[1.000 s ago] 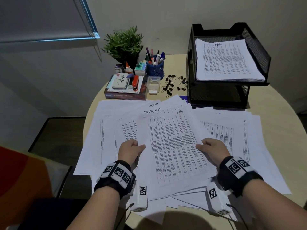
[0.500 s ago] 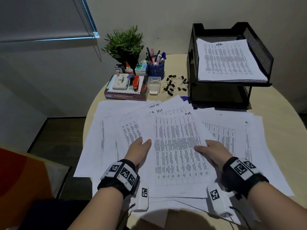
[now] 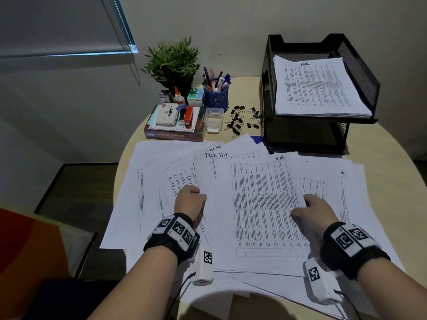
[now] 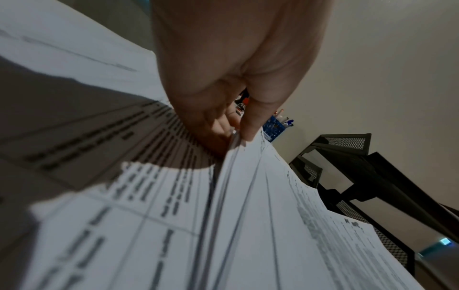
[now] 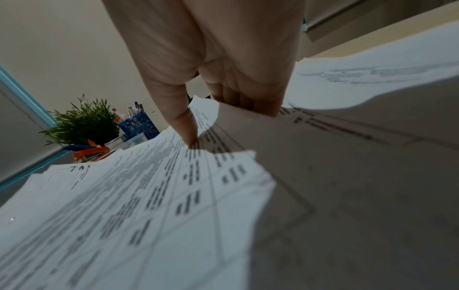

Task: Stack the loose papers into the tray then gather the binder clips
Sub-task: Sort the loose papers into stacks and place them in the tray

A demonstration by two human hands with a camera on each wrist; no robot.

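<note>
Papers [image 3: 261,204] squared between both hands' grip

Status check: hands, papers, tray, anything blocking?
Left hand and right hand pinch opposite edges of a bundle of papers, low over the spread. Tray top tier part-filled. Binder clips still loose. Path to tray open.

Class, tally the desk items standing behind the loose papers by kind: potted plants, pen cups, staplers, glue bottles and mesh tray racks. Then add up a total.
Potted plant: 1
Pen cup: 1
Stapler: 1
Glue bottle: 1
Mesh tray rack: 1
Total: 5
</note>
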